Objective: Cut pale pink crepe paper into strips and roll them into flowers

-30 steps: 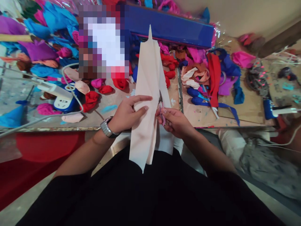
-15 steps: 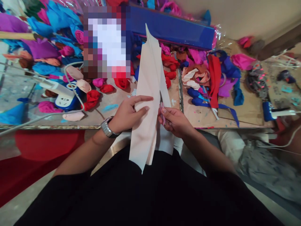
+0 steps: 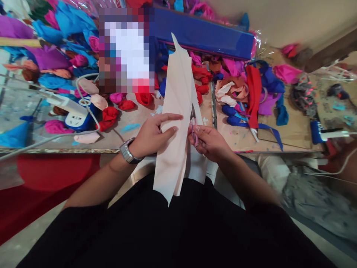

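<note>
A long folded sheet of pale cream paper [image 3: 175,96] hangs upright in front of me, pointed at top and bottom. My left hand [image 3: 152,134], with a metal watch at the wrist, pinches its left part, thumb and fingers stretched across it. My right hand [image 3: 209,143] is closed round small scissors [image 3: 193,123] with pink handles. The blades sit in a slit along the paper's right side, pointing away from me.
A worktable [image 3: 134,132] carries heaps of crumpled blue, red, pink and purple paper pieces, a long blue box [image 3: 200,35] at the back, a white power strip [image 3: 71,111] with cable on the left, and red and blue strips [image 3: 253,93] on the right. My dark lap fills the foreground.
The scissors have crept a little further up the slit. The paper's top tip has tilted slightly left and dropped a touch. My left hand has held its place.
</note>
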### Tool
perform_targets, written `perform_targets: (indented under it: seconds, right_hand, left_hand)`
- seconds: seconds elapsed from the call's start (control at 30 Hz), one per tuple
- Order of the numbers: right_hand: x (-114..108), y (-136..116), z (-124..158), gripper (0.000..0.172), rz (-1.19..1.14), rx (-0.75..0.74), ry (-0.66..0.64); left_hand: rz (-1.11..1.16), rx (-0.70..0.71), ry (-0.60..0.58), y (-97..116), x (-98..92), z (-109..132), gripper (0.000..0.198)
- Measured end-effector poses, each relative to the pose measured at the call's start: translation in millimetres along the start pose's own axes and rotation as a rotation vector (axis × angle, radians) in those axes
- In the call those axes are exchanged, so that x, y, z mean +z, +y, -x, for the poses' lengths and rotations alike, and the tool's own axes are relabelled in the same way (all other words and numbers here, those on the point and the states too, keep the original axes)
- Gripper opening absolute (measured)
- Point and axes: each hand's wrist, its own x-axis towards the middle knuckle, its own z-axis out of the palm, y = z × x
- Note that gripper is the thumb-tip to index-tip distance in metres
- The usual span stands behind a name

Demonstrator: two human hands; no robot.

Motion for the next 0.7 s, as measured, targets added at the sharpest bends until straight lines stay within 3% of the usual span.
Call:
perform_targets:
  seconds: [0.7]
  right_hand:
    - [0.6, -2.8, -6.9, 0.049, 0.021, -0.029, 0.01]
  left_hand:
    - [-0.025, -0.012, -0.008, -3.2, 0.7, -0.1, 0.043]
